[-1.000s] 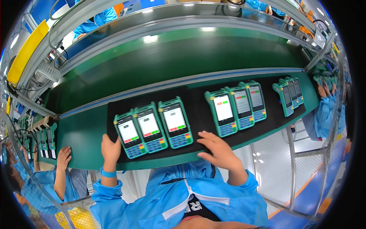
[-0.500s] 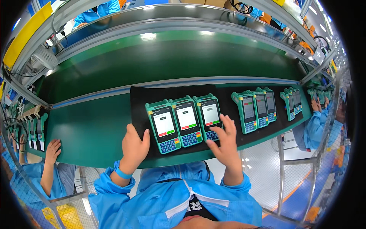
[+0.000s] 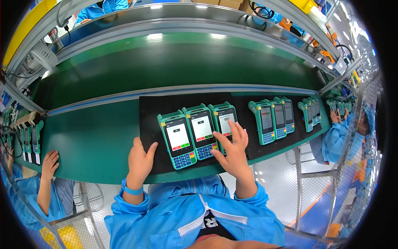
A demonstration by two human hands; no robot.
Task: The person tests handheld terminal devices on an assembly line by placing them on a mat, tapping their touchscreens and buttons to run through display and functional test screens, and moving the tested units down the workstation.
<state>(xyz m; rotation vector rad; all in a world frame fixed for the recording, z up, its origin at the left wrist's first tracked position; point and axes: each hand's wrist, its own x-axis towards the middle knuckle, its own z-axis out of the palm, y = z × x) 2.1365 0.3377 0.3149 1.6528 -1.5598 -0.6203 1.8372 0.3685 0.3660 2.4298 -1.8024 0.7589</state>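
Three green card payment terminals with lit white screens lie side by side on a black mat: a left terminal (image 3: pixel 178 137), a middle terminal (image 3: pixel 200 126) and a right terminal (image 3: pixel 224 120). Each screen has a red and a green button at its foot. My right hand (image 3: pixel 233 152) hovers over the right terminal with fingers spread, hiding most of its keypad; whether a fingertip touches the glass I cannot tell. It holds nothing. Left of the left terminal, my left hand (image 3: pixel 140 161) rests by the mat's edge, empty, its thumb apart from the fingers.
More terminals (image 3: pixel 278 120) stand in a row to the right, with another group (image 3: pixel 310 114) beyond. A co-worker's hand (image 3: pixel 49 165) lies on the green bench at left, near further terminals (image 3: pixel 35 139). Behind runs a green conveyor belt (image 3: pixel 174 62) edged by a metal rail (image 3: pixel 186 89).
My right hand has moved left and its fingers now reach up over the right terminal's screen. My left hand has shifted slightly left and down. The view has turned a little.
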